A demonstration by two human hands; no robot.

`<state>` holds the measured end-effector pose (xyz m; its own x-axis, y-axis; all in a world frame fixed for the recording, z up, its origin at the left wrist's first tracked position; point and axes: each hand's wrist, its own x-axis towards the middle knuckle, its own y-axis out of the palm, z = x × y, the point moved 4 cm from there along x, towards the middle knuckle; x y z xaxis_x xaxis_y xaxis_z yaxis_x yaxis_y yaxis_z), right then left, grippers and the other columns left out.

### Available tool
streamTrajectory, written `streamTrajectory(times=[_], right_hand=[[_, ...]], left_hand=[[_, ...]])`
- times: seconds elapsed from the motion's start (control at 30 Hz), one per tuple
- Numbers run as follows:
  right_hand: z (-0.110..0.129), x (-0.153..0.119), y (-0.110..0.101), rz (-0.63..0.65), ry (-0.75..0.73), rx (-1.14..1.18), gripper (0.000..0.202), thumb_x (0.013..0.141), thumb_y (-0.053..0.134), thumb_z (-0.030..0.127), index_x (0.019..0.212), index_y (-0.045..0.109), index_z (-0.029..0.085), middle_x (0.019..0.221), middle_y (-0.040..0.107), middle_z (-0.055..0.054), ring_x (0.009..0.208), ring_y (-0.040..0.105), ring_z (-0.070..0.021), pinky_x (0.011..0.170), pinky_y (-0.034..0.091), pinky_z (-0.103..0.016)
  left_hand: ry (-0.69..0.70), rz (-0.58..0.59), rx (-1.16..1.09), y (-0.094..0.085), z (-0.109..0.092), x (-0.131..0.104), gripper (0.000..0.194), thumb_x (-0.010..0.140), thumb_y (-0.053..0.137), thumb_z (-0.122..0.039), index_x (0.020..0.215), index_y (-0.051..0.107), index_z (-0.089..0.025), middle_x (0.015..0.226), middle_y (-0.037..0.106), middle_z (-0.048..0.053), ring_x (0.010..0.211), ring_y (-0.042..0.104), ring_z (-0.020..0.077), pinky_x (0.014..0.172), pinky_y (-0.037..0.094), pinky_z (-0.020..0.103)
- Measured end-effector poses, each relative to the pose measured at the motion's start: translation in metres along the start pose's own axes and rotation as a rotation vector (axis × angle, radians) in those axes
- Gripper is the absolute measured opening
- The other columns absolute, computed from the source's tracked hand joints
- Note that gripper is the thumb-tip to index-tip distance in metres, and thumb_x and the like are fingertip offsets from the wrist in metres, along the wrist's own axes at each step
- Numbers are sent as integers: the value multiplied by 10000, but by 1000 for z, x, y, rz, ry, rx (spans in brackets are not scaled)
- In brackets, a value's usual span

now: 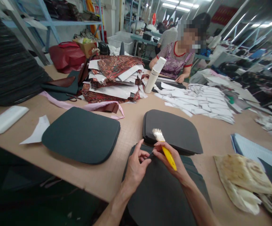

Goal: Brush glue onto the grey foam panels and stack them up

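Note:
My right hand (170, 157) is closed round a brush with a yellow handle (169, 157); its bristles, coated white, point away from me. Its fingertips also meet the edge of a dark panel (161, 191), the nearest piece on a stack in front of me. At that same edge, the thumb and fingers of my left hand (137, 164) are pinched on the panel, with the index finger raised. Just beyond lies a second stack of dark grey rounded panels (173, 128). To the left is a stack of dark green panels (81, 135).
Patterned red and white pieces (117, 78) are piled at the back, beside a white bottle (153, 77). A person (178, 56) works across the table near white pieces (201, 100). A stained cloth (244, 179) lies right, a white device (6, 119) left.

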<state>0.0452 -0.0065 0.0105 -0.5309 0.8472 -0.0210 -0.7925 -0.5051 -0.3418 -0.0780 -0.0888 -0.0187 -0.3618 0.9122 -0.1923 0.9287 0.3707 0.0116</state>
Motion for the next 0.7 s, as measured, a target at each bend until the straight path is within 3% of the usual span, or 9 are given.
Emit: streamTrajectory(times=[0.17,0.37,0.5,0.7], right_hand=[[-8,-3,3,-10,-17,70,274,760,636,398,942,538,219,830,585,-18,759,578,-149,708,474,-262],[1,-3,7,-70,-40,35,232,767,628,392,884,537,213,804,567,-13,739,559,-143,707,457,-261],[4,-2,7,-75,-66,4,209,779,615,386,860,536,210,782,558,-10,724,546,-138,703,447,-258],[0,-6,7,-70,-75,0,183,795,602,354,878,541,203,833,585,-26,735,548,-133,688,444,-248]], left_hand=[[-12,-20,-49,2,2,0,737,655,591,-66,1340,359,-213,772,621,-27,699,551,109,701,434,260],[6,-54,-2,3,2,2,673,673,580,-88,1309,399,-215,790,621,-20,696,549,105,685,435,250],[-9,-17,-150,3,4,5,645,727,603,-207,1324,362,-174,757,626,-10,709,571,119,706,442,264],[-99,18,-320,4,6,8,742,657,642,-168,1324,322,-120,659,609,-51,674,576,110,758,438,267]])
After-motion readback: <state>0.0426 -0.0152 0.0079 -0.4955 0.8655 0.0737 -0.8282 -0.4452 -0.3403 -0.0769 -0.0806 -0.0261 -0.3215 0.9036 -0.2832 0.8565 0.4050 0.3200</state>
